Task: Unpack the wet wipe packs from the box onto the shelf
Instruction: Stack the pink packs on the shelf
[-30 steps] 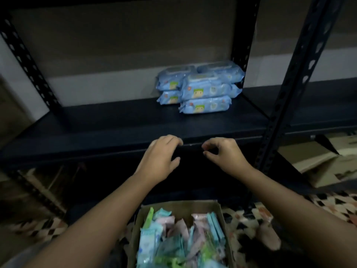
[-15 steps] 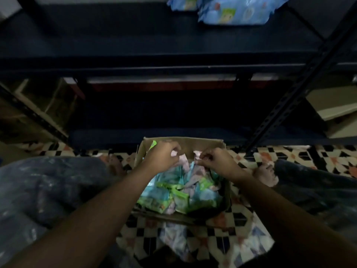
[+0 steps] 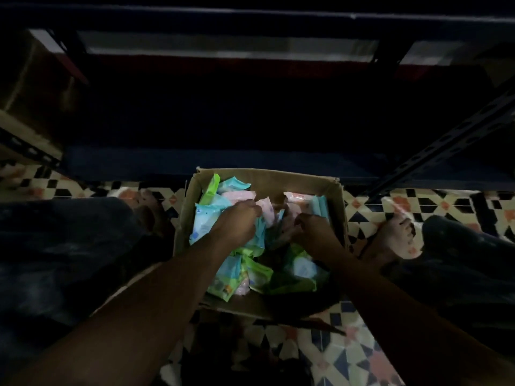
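1. Tilted further down than half a second ago: blue packs on the upper shelf gone from view, only the dark metal shelf frame (image 3: 434,151) and its lower board left at the top.
2. Lower in the picture now, and deeper among the packs: both hands inside the open brown cardboard box (image 3: 267,178), which stands on the patterned tiled floor (image 3: 362,355) just in front of the shelf.
3. Left hand (image 3: 237,222): reaches in from the lower left, forearm straight, fingers curled down over a light-blue wet wipe pack (image 3: 203,221) at the box's left side; fingertips close to a pale pink wet wipe pack (image 3: 266,211). Cannot tell for sure which pack is gripped; dim and blurred.
4. Right hand (image 3: 315,232): comes in from the lower right, wrist bent, fingers curled down into the packs near the middle of the box. Cannot tell what, if anything, is held.
5. Hands near each other but apart, a narrow gap of packs between them.
6. Still in the box: a loose jumble of green, blue and pink packs, a green wet wipe pack (image 3: 211,189) standing on edge against the far left corner.
7. Bare foot (image 3: 395,235) on the tiles just right of the box; dark trouser legs (image 3: 64,246) on either side.
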